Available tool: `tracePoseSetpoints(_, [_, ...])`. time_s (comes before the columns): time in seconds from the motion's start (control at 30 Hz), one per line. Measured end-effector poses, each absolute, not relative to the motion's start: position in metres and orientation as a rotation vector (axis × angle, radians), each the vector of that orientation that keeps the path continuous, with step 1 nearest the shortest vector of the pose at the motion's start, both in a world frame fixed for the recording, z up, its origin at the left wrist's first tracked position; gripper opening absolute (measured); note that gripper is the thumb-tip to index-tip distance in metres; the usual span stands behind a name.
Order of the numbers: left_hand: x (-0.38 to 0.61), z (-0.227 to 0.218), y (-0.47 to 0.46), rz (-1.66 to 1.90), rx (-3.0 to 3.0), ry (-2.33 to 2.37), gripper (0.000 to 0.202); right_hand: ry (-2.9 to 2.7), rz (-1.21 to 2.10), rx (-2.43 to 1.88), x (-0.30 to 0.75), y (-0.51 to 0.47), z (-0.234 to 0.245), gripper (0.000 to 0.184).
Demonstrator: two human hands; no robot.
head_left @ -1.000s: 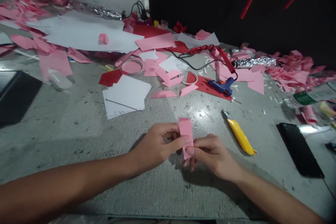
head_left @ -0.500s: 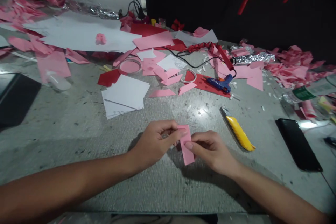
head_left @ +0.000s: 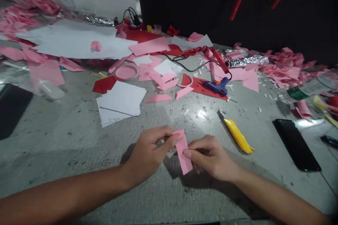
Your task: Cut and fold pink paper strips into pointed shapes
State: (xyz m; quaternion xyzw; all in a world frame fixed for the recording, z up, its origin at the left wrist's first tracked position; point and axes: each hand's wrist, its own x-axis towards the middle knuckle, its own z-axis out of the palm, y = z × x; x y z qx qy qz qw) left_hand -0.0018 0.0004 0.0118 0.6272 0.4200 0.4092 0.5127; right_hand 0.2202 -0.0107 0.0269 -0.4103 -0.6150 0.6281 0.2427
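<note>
A narrow pink paper strip (head_left: 184, 161) is held between both hands just above the grey table, its long side tilted slightly. My left hand (head_left: 151, 151) pinches the strip near its upper end, thumb on top. With thumb and fingers, my right hand (head_left: 211, 156) grips the strip's right edge around the middle. The fingers behind the paper are partly hidden. To the right of my right hand lies a yellow utility knife (head_left: 237, 135). Beyond my left hand sits a small stack of white paper (head_left: 124, 98).
Farther back, a blue glue gun (head_left: 217, 86) rests on red paper, near folded pink pieces (head_left: 158, 97) and tape rolls (head_left: 126, 72). A black phone (head_left: 297, 144) and a plastic bottle (head_left: 311, 88) lie at right. A dark box-like object (head_left: 13, 110) is at left; crumpled pink paper (head_left: 287, 63) lines the back.
The view has shifted a little, so the table's contents appear farther left and mostly lower. Both hands keep hold of the paper strip, which looks slightly more tilted.
</note>
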Motion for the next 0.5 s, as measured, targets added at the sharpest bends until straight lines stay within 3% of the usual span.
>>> tracePoseSetpoints(0.1, [-0.0004, 0.0149, 0.0026, 0.962, 1.439, 1.019, 0.037, -1.673, 1.727, -1.125, 0.2205, -0.0116, 0.0274, 0.05])
tracePoseSetpoints(0.3, [0.002, 0.0213, 0.0062, 0.848, 1.445, 0.839, 0.017, -1.749, 1.619, -1.119, 0.2209, -0.0164, 0.0254, 0.045])
tracePoseSetpoints(0.5, [-0.0009, 0.019, 0.0036, 0.978, 1.35, 0.926, 0.03, -1.715, 1.709, -1.057, 0.223, -0.0134, 0.0259, 0.043])
